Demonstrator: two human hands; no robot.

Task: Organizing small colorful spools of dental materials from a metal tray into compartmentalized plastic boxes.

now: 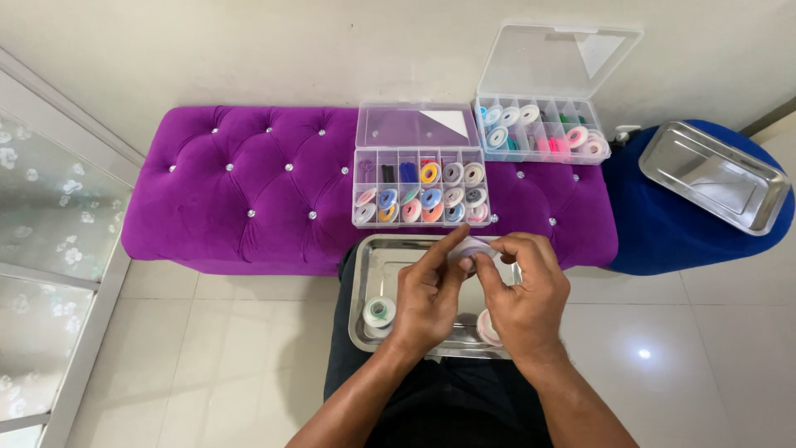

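Note:
My left hand (427, 294) and my right hand (524, 292) meet above a steel tray (371, 267) on my lap. Together they pinch a small pale-purple bobbin (474, 247) between the fingertips. In the tray lie a green-thread bobbin (379, 312) at the left and a pink bobbin (486, 328), partly hidden under my right hand. Beyond the tray, an open clear organiser box (419, 195) on a purple tufted bench (249, 187) holds several bobbins of different colours in compartments.
A second open clear box (543, 129) with white, pink and blue bobbins sits at the bench's back right. An empty steel tray (713, 176) rests on a blue round stool (663, 228) to the right. White floor tiles surround me; a frosted glass panel (41, 249) stands at the left.

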